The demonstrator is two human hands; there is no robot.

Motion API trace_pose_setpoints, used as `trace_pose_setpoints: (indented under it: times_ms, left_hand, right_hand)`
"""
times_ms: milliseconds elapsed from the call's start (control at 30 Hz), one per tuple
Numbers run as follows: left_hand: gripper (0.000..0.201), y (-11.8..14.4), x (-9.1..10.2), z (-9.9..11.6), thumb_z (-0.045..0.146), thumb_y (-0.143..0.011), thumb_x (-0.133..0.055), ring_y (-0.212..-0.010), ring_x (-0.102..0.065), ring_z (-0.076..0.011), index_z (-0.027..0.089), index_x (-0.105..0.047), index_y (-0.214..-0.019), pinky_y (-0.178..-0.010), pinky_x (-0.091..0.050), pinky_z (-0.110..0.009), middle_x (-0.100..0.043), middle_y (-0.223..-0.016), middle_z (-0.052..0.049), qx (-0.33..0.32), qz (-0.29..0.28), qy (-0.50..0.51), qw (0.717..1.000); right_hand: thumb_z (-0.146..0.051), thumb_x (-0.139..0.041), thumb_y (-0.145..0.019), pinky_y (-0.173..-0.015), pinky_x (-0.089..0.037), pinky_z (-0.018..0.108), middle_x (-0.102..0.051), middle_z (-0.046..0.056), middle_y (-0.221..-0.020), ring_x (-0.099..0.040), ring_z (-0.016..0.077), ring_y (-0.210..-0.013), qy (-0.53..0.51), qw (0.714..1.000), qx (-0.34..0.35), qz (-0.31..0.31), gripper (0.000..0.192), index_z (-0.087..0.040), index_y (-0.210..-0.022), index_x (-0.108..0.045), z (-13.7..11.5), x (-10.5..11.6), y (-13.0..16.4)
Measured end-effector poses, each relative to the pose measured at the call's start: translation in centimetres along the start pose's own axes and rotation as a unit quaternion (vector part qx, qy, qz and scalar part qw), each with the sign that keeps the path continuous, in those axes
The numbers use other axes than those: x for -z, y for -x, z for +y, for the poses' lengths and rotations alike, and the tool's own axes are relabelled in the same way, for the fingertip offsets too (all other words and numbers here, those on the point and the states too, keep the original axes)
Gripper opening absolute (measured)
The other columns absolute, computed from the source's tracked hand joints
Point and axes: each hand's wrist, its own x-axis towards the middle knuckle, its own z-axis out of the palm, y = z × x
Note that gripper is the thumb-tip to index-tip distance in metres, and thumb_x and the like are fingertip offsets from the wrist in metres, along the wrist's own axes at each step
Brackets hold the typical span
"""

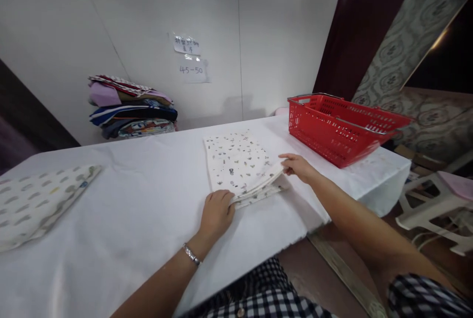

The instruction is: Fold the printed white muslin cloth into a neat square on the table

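Note:
A white cloth with small printed figures lies folded in layers on the white-covered table. At its near left corner my left hand grips the edge, fingers curled over the top layers. My right hand pinches the near right corner and holds the upper layers slightly raised. Beneath them, a lower layer of the same cloth shows, resting on the table. My thumbs are partly hidden by the fabric and fingers.
A red plastic basket stands at the table's right end. Folded clothes are piled by the back wall on the left. Another folded white cloth with grey marks lies at far left. A stool stands right of the table.

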Motion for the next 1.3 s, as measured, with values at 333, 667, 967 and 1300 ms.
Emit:
trace_pose_setpoints:
  times_ms: [333, 667, 967, 1300]
  left_hand:
    - [0.022, 1.4, 0.1, -0.5, 0.007, -0.073, -0.045, -0.094, -0.048, -0.0219, 0.018, -0.055, -0.089, -0.077, -0.039, -0.033, -0.057, -0.097, -0.008, 0.046, -0.005, -0.061, 0.997]
    - [0.012, 1.5, -0.2, -0.5, 0.02, -0.077, -0.047, -0.098, -0.047, -0.0217, 0.019, -0.052, -0.089, -0.077, -0.042, -0.032, -0.053, -0.101, -0.008, 0.12, -0.003, -0.04, 0.992]
    - [0.011, 2.0, 3.7, -6.7, 0.015, -0.077, -0.041, -0.085, -0.056, -0.019, 0.02, -0.05, -0.083, -0.069, -0.043, -0.029, -0.056, -0.094, -0.006, 0.188, 0.0, -0.057, 0.98]
    - [0.028, 5.5, 8.9, -20.0, 0.023, -0.08, -0.039, -0.101, -0.057, -0.0253, 0.018, -0.056, -0.102, -0.085, -0.047, -0.038, -0.062, -0.111, -0.007, 0.292, 0.075, -0.089, 0.949]
  right_hand:
    - [-0.009, -0.05, -0.076, -0.047, -0.042, 0.021, -0.058, -0.001, -0.058, -0.053, 0.0097, -0.046, 0.206, 0.976, -0.041, 0.055, 0.037, -0.009, -0.113, -0.055, 4.2, -1.3, 1.1]
    - [-0.02, -0.055, -0.074, -0.071, -0.04, 0.025, -0.065, 0.014, -0.098, -0.057, 0.0231, -0.094, 0.436, 0.894, -0.046, 0.091, 0.022, -0.011, -0.091, -0.066, 4.2, -1.2, 1.7]
    - [-0.023, -0.052, -0.077, -0.045, -0.037, 0.02, -0.062, 0.003, -0.061, -0.054, 0.0117, -0.047, 0.407, 0.908, -0.092, -0.024, 0.02, -0.013, -0.091, -0.06, 3.5, -6.5, 6.0]
    - [-0.024, -0.056, -0.074, -0.039, -0.036, 0.013, -0.06, -0.002, -0.062, -0.052, 0.0054, -0.045, 0.118, 0.977, 0.022, -0.174, 0.009, -0.015, -0.076, -0.058, 3.9, -12.5, 6.8]
